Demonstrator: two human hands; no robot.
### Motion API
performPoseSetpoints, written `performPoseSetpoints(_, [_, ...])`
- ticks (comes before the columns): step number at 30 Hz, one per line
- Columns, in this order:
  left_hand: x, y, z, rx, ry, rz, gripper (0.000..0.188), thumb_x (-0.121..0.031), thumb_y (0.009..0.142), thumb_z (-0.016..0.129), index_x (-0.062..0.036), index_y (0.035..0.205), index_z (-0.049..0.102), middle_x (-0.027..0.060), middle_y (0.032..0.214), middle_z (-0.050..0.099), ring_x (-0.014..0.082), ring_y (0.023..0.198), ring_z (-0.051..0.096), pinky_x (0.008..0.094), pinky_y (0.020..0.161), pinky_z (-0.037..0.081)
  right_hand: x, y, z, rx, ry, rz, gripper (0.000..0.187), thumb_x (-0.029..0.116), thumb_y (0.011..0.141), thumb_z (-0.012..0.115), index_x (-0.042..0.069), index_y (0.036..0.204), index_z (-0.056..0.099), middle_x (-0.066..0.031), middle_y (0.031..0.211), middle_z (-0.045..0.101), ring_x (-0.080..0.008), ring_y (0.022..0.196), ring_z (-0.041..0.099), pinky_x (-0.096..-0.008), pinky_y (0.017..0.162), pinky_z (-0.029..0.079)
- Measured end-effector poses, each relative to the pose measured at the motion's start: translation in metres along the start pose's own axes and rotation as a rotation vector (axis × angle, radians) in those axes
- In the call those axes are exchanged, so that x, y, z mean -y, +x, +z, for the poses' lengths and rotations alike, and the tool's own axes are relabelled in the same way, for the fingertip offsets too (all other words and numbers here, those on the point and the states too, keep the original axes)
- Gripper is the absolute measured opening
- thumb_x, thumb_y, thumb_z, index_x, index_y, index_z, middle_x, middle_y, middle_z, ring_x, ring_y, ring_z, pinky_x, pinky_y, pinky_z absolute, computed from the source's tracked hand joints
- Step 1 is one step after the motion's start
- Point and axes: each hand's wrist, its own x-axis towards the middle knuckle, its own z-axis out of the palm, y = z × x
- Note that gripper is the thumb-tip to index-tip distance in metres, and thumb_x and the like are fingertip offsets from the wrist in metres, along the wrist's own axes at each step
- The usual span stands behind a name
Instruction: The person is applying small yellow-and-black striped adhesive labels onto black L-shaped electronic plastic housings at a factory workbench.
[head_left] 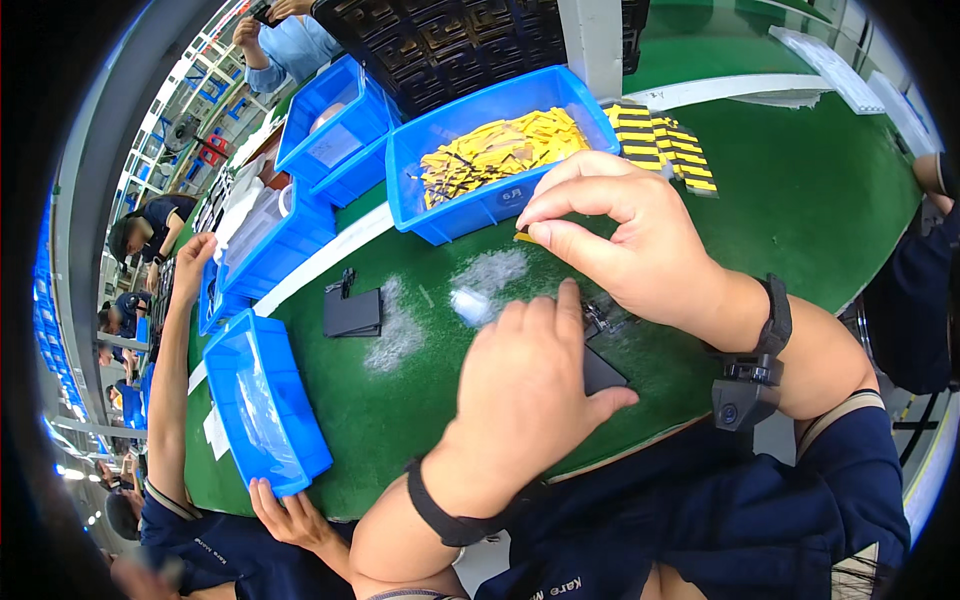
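Note:
My right hand (640,225) is raised in front of a blue bin (450,225) filled with yellow-and-black strips (500,155). Thumb and forefinger pinch a small yellow-and-black strip (524,237), mostly hidden by the fingertips. Lower down, my left hand (525,385) lies palm down with its fingers stretched forward and the thumb out to the side. Under and beside that thumb shows a flat black piece (602,373); the hand hides part of it. Small dark metallic parts (600,318) lie just beyond it.
Black rectangular pieces (352,313) and whitish fluff (400,335) lie on the green table (790,240). Striped yellow-and-black sheets (665,145) sit right of the bin. A co-worker's hand (290,515) touches a smaller blue bin (225,385) at left; more bins stand behind.

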Motion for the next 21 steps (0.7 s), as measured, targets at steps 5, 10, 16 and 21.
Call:
performPoseSetpoints(5, [0.017, 0.003, 0.005, -0.149, -0.014, 0.052, 0.058, -0.023, 0.064, 0.079, 0.0077, 0.106, 0.053, 0.0146, 0.083, 0.058, 0.0265, 0.079, 0.059, 0.0349, 0.072, 0.049, 0.002, -0.002, 0.0, -0.009, -0.002, -0.029, 0.011, 0.003, 0.079, 0.063, 0.002, 0.089, 0.068, -0.0066, 0.082, 0.063, -0.0166, 0.08, 0.059, -0.0276, 0.073, 0.046])
performPoseSetpoints(10, [0.035, 0.003, 0.001, -0.213, -1.115, -0.346, 0.019, -0.001, 0.083, 0.061, 0.003, 0.102, 0.056, 0.0059, 0.092, 0.063, 0.0093, 0.083, 0.06, 0.0232, 0.072, 0.049, 0.016, -0.002, 0.002, 0.028, 0.178, 0.345, 0.014, 0.01, 0.075, 0.065, -0.001, 0.084, 0.067, -0.0073, 0.074, 0.065, -0.0122, 0.069, 0.061, -0.0253, 0.064, 0.049])
performPoseSetpoints(16, [0.033, 0.005, 0.0, -0.205, -1.292, -0.301, 0.021, 0.001, 0.087, 0.056, 0.0043, 0.107, 0.051, 0.008, 0.093, 0.063, 0.0106, 0.086, 0.06, 0.0223, 0.077, 0.048, 0.01, -0.004, 0.004, -0.019, 0.19, 0.247, 0.014, 0.01, 0.075, 0.065, -0.001, 0.084, 0.067, -0.0069, 0.072, 0.064, -0.0104, 0.065, 0.06, -0.0249, 0.06, 0.049])
performPoseSetpoints(21, [0.033, 0.005, -0.001, -0.19, -1.303, -0.297, 0.021, 0.002, 0.087, 0.055, 0.0046, 0.108, 0.051, 0.0091, 0.095, 0.063, 0.0113, 0.087, 0.061, 0.0223, 0.077, 0.048, 0.013, -0.004, 0.005, -0.029, 0.178, 0.255, 0.012, 0.008, 0.075, 0.065, -0.001, 0.081, 0.066, -0.0082, 0.072, 0.064, -0.0125, 0.064, 0.06, -0.026, 0.06, 0.049])
